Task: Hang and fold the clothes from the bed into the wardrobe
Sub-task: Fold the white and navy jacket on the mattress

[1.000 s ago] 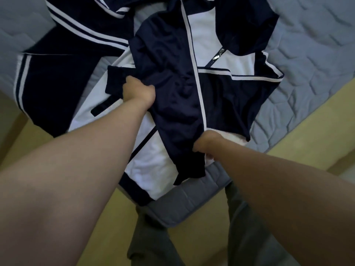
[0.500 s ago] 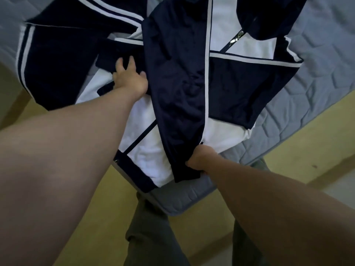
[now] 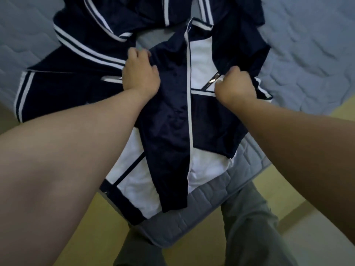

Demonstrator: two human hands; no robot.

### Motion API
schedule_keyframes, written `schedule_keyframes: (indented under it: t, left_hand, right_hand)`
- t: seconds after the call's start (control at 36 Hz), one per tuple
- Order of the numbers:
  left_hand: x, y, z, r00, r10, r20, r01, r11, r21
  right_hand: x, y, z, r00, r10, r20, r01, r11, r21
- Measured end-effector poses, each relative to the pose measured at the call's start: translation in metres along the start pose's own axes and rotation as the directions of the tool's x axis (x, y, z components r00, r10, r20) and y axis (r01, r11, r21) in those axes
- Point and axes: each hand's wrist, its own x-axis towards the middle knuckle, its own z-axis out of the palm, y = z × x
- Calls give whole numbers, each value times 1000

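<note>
A navy and white track jacket (image 3: 169, 120) lies spread on the corner of the grey quilted bed (image 3: 307, 45). One navy sleeve with a white stripe is folded across its front, running down to the mattress edge. My left hand (image 3: 140, 73) lies on the jacket's left side at the sleeve's upper edge, fingers bent into the navy cloth. My right hand (image 3: 235, 84) grips a bunch of navy fabric beside the silver zip pull (image 3: 213, 80). More navy cloth with white stripes (image 3: 86, 47) lies behind and to the left.
The mattress corner (image 3: 192, 223) points toward me, with yellowish floor (image 3: 99, 237) on both sides. My legs in grey trousers (image 3: 249, 227) stand against the corner. The wardrobe is out of view.
My right hand left the sleeve's lower end and moved up to the fabric beside the zip. My left hand shifted right onto the sleeve's top edge. The view tilted up the bed.
</note>
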Motion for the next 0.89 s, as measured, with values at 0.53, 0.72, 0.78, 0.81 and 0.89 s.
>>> schedule_keyframes:
  t: [0.53,0.72,0.78,0.81,0.89]
  left_hand:
    - [132,141,36,907,147,395,-349,785,511]
    - [149,166,14,904,119,411,-384,649,656]
    - [150,171,7,911,133,391,-377,652,658]
    - [151,174,4,916,139,376,-368,665,650]
    - [152,185,-5,924,155,350,-347,722,598]
  right_hand:
    - [52,124,-29,953,155,260,-225,938,263]
    - [61,136,-53,945,137,297,-194,966,172]
    - [62,139,-62,947,158,280,-217,957,193]
    - [64,139,-66,947,181,265,-241,946,215]
    - [68,135,-82,939,243,244,-322,870,374]
